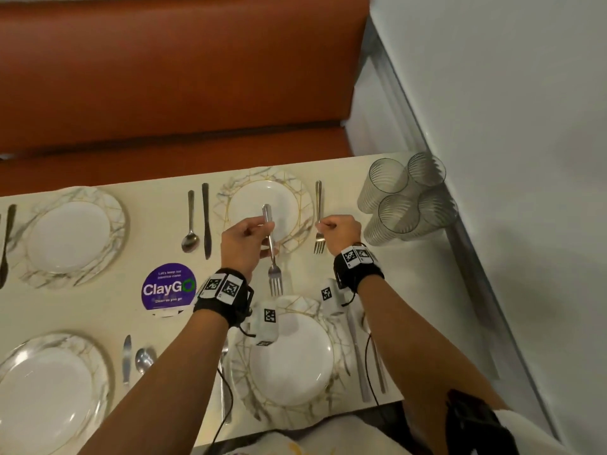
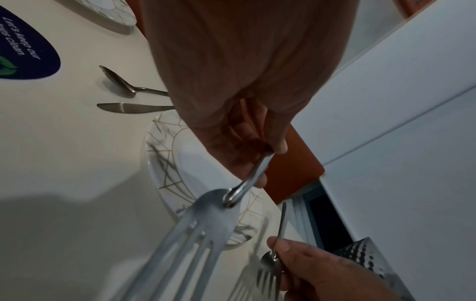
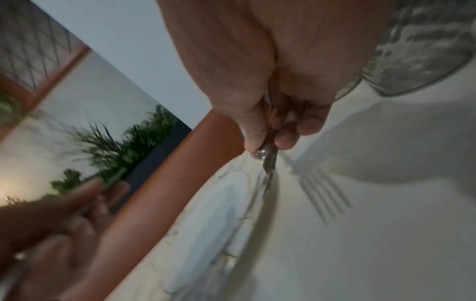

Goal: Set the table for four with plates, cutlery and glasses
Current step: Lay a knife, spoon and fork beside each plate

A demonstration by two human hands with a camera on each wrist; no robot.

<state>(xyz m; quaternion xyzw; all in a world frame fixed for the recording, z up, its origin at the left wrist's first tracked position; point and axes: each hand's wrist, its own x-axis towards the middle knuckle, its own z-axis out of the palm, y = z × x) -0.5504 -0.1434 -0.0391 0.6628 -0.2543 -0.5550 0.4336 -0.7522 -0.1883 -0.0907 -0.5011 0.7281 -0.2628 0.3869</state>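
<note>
Four marbled white plates lie on the cream table [image 1: 410,290]. My left hand [image 1: 259,224] grips a fork [image 1: 274,257] by its handle over the near edge of the far right plate [image 1: 249,198], tines toward me; the left wrist view shows that fork [image 2: 206,224] close up. My right hand [image 1: 323,224] pinches a second fork [image 1: 318,198] just right of that plate, handle pointing away. In the right wrist view this fork [image 3: 269,163] casts a separate tine shadow, so its tines hang off the table. A spoon [image 1: 190,221] and knife [image 1: 206,221] lie left of the plate.
Several clear ribbed glasses [image 1: 404,198] stand clustered at the far right corner, close to my right hand. A purple ClayGo sticker [image 1: 169,287] marks the table's middle. The other plates [image 1: 69,234] [image 1: 49,389] [image 1: 289,359] have cutlery beside them. An orange bench [image 1: 180,77] runs behind; a wall is at the right.
</note>
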